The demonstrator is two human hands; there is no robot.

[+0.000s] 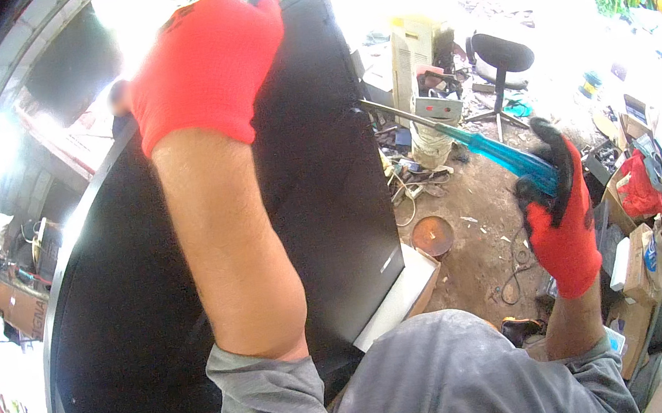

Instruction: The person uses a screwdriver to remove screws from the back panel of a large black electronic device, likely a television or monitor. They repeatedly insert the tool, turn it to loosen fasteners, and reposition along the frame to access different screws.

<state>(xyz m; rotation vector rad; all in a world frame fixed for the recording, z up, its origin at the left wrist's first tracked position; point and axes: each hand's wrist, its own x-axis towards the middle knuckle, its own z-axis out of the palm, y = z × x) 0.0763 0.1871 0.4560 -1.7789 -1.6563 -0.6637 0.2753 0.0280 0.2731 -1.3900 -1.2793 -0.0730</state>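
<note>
A large black panel [319,183] with a pale rim along its left side stands tilted in front of me. My left hand [208,64], in a red glove with dark fingertips, grips the panel at its upper end. Most of its fingers are hidden behind the glove's back. To the right, my right hand [562,218], gloved alike, is closed around the clear blue handle of a long screwdriver [500,157]. Its thin metal shaft points up and left, with the tip at the panel's right edge.
A white foam block [385,300] lies by the panel's lower right. On the dirt floor are a round rusty-brown disc [433,236] and a black cable [512,287]. Beyond stand a black-seated chair [501,52] and a beige case [410,54]. Piled boxes [636,271] line the right.
</note>
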